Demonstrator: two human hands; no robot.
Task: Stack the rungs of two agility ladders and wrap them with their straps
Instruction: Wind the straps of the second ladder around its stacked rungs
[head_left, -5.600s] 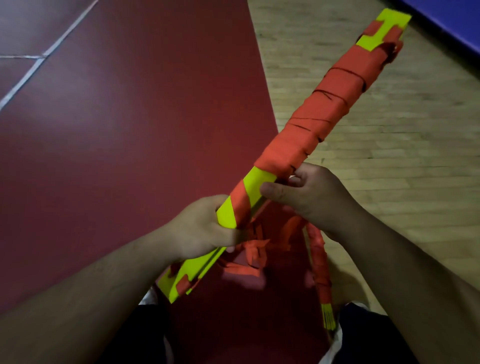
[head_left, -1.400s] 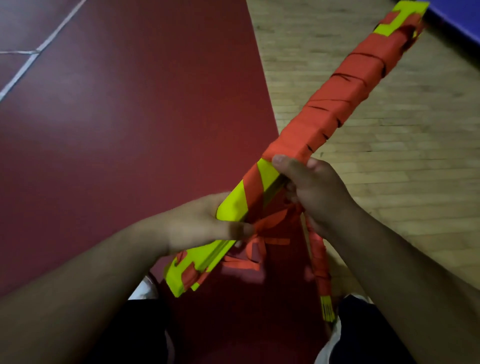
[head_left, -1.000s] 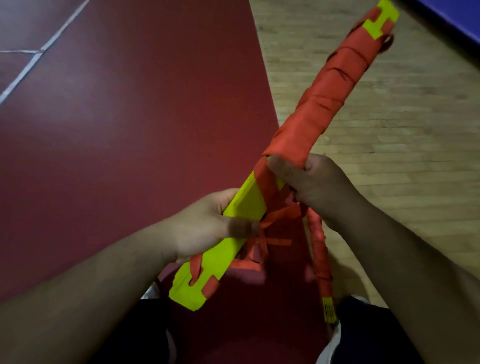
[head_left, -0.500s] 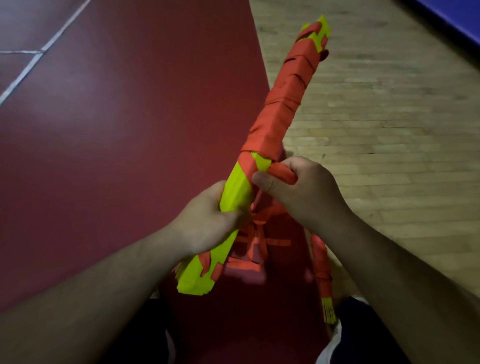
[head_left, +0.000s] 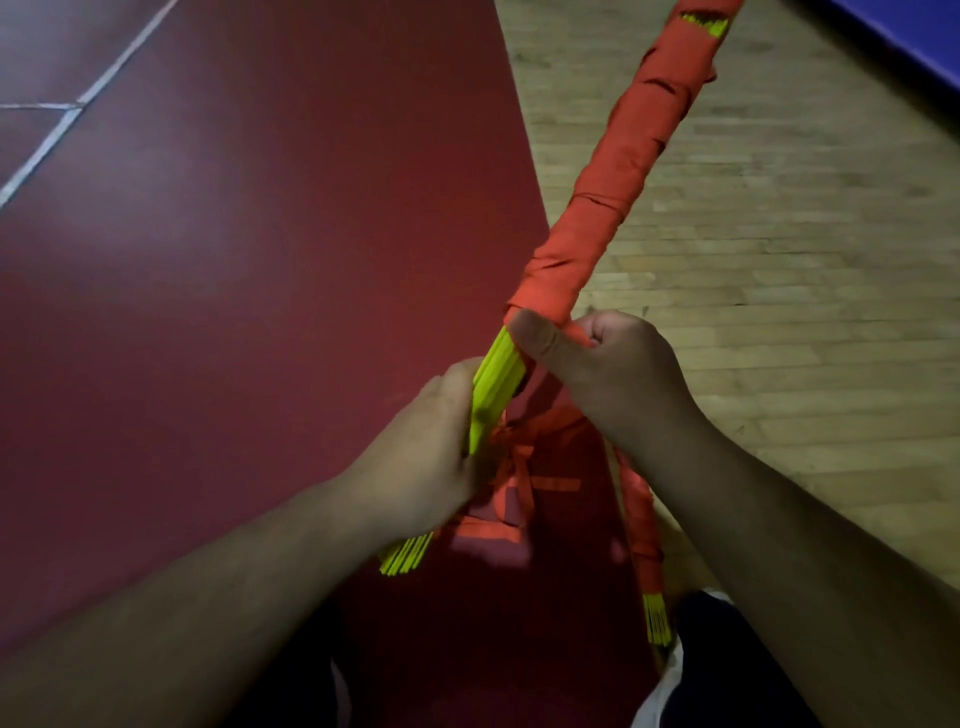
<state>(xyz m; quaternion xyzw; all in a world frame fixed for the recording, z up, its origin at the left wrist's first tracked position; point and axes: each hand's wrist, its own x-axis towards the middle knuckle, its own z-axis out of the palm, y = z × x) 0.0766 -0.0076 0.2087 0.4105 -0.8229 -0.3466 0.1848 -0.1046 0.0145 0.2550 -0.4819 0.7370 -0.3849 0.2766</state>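
Fingers of your left hand (head_left: 431, 457) are curled tight around the bare lime-yellow part of the rung stack (head_left: 496, 384), gripping it just below the wrapped section, with the thumb lying along the stack's left edge. Your right hand (head_left: 613, 374) sits just beside it toward 2 o'clock, its fingers folded in and its thumb pressed across the lowest turn of the orange strap (head_left: 597, 208), pinching that strap against the rungs where the wrapping ends. The stack is held off the floor, edge-on to you, running from its fanned yellow tips near 7 o'clock below your left wrist up to 1 o'clock, where it leaves the top of the view. From your right thumb upward the strap covers it in overlapping turns, with only a small patch of yellow showing near the far end. Loose strap (head_left: 519, 483) hangs in a tangle beneath both hands and lies on the dark red floor (head_left: 260, 260). A second wrapped bundle (head_left: 641, 525) lies on the floor under your right forearm, toward 5 o'clock, its yellow rung ends sticking out near your leg. Pale wooden floor (head_left: 779, 312) fills the side toward 3 o'clock, a blue mat (head_left: 909, 31) edges the corner at 1 o'clock, and a white line (head_left: 78, 98) crosses the red floor at 10 o'clock.
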